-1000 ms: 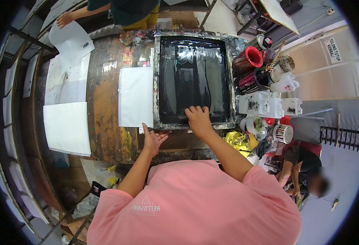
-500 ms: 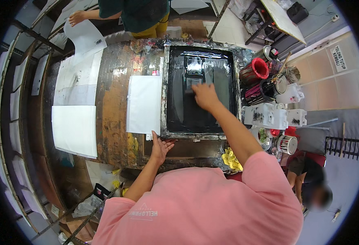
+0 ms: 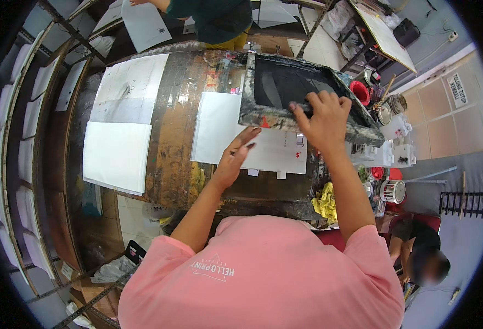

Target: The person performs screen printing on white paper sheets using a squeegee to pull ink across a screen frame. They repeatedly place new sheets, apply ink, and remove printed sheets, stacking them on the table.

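A screen printing frame [image 3: 247,104] with dark ink on its mesh is tilted, its near edge raised off the table. My right hand [image 3: 325,122] is closed over the frame's near rail, with dark smudges on the fingertips. Beside the frame's near left corner is my left hand [image 3: 235,160], fingers stretched and apart, also smudged; it holds nothing. Under the raised frame lies a white printed sheet [image 3: 277,156] with small red and dark marks. To its left, a stack of white sheets [image 3: 211,131] reaches partly beneath the frame.
More white paper [image 3: 116,156] lies at the table's left. Ink tins [image 3: 392,192] and white plastic jugs [image 3: 400,156] crowd the right side, with a yellow cloth [image 3: 325,202] nearer me. Across the table, a co-worker in dark green [image 3: 219,19] stands near a hanging sheet [image 3: 144,24].
The frame has gone from lying flat to tilted up, uncovering the printed sheet. My right hand moved from the mesh to the near rail. The co-worker carried a sheet away from the table.
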Tool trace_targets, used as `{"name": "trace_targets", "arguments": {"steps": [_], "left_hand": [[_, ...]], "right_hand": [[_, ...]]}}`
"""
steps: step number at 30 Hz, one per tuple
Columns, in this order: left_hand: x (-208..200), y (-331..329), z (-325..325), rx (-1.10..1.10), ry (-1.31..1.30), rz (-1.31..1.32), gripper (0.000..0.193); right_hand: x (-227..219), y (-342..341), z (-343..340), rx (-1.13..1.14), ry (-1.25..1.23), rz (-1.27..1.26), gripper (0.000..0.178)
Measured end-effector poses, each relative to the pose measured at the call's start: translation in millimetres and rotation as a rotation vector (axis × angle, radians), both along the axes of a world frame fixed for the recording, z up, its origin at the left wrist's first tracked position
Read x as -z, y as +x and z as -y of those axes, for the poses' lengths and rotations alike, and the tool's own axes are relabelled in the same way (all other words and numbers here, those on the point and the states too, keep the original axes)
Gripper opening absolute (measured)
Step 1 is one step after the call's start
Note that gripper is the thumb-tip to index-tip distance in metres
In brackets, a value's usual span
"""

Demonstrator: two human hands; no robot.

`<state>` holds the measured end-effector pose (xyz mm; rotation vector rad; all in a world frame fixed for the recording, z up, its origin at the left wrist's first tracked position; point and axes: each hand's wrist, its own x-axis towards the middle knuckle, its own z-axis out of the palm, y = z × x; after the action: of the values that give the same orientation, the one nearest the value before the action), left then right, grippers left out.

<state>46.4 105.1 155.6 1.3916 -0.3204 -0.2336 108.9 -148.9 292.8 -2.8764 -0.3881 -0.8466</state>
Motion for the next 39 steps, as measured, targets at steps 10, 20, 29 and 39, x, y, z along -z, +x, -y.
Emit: {"name": "trace_targets", "arguments": {"steps": [10, 20, 29, 39], "left_hand": [[129, -55, -53, -0.196, 1.594, -0.062, 0.118], [92, -40, -30, -0.38, 1.323, 0.159, 0.104], [42, 16, -54, -0.82, 0.958, 0.378, 0.064], [93, 16, -68, -0.49, 1.002, 0.55, 0.049]], "right_hand": [[-47, 51, 6, 0.006, 0.055, -0.003, 0.047], [-63, 68, 7, -0.01, 0.114, 0.001, 0.053], [-48, 57, 9, -0.017, 0.098, 0.046, 0.054], [-35, 50, 12, -0.058, 0.106, 0.11, 0.058]]}}
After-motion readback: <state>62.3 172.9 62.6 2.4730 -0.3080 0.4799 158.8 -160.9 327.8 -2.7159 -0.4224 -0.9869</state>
